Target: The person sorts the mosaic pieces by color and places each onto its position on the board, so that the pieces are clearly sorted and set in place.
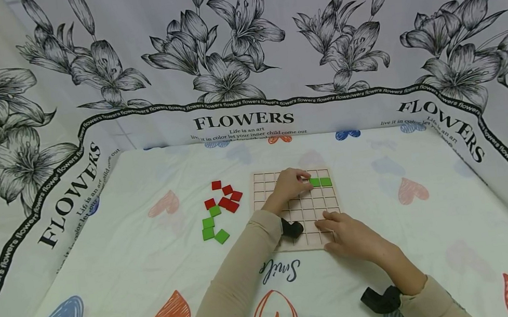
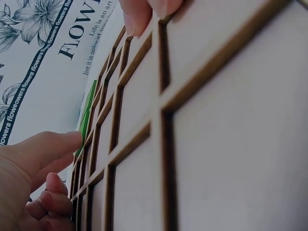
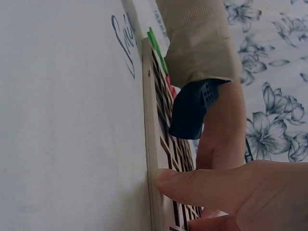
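A wooden grid board (image 1: 305, 215) lies on the cloth with two green square tiles (image 1: 320, 182) side by side near its far right corner. My left hand (image 1: 289, 186) reaches over the far part of the board. Its thumb and index finger stand slightly apart, with the tips at the left edge of the green tiles. In the left wrist view, one fingertip touches a green tile (image 2: 85, 115), while the other fingers bend beneath. My right hand (image 1: 354, 233) rests on the board's near right part, fingers spread over the grid. Its thumb (image 3: 168, 179) presses on the near edge.
Left of the board lie several loose red tiles (image 1: 228, 203) and several green tiles (image 1: 208, 233). A black wrist device (image 1: 293, 229) overhangs the board's near left part; another black device (image 1: 380, 300) sits at the right wrist. A floral curtain (image 1: 241, 50) hangs behind the table.
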The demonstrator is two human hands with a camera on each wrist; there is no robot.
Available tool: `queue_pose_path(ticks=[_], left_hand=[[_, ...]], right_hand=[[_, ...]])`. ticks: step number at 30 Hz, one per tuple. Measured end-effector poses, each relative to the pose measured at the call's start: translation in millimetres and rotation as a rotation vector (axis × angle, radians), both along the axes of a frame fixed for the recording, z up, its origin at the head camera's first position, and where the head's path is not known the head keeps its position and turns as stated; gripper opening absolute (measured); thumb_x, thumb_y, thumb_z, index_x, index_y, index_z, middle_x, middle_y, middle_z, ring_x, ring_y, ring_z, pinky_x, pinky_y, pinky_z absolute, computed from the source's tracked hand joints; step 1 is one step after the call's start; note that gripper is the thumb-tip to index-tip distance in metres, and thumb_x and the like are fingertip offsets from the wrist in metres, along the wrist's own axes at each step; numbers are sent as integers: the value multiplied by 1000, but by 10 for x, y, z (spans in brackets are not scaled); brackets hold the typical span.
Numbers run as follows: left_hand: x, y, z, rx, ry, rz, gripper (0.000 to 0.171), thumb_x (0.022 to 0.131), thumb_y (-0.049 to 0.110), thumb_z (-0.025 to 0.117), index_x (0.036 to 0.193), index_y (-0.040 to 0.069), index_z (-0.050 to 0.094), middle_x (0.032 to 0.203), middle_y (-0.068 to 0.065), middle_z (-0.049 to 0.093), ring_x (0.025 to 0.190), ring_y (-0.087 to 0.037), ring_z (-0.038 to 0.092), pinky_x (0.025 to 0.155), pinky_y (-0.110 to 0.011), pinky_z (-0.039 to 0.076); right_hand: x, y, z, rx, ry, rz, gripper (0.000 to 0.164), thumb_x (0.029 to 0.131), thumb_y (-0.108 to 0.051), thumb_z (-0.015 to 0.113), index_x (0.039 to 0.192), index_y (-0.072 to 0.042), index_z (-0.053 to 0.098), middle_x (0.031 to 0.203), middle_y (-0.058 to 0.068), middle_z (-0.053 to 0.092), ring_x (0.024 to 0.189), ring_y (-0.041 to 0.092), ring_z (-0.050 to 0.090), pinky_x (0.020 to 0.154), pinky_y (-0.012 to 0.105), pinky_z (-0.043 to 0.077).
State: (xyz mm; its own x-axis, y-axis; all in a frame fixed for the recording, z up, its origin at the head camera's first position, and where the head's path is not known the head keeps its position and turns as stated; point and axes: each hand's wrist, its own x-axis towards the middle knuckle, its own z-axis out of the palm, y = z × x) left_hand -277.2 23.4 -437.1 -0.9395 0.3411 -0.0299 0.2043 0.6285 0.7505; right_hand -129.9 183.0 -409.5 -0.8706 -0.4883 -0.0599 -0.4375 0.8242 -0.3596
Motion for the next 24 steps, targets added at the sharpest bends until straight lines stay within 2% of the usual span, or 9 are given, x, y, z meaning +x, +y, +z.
queue_pose_path(ticks=[13, 24], left_hand=[[50, -51, 90, 69, -47, -38, 30, 89, 18, 68, 116, 7, 69, 73, 3, 49, 61, -9, 40, 56, -19, 33], [89, -178, 220, 51, 14, -82, 31, 91, 18, 66, 119, 6, 68, 69, 3, 48, 58, -10, 39, 58, -19, 33]], right_hand=[[2, -5, -14, -5, 14, 7, 47, 82, -18, 74, 126, -5, 62, 136, 26, 54, 127, 45, 51, 97, 54, 47], [1, -2, -19, -2, 8, -5, 48, 82, -19, 74, 127, -5, 61, 137, 26, 53, 127, 45, 51, 97, 55, 47]])
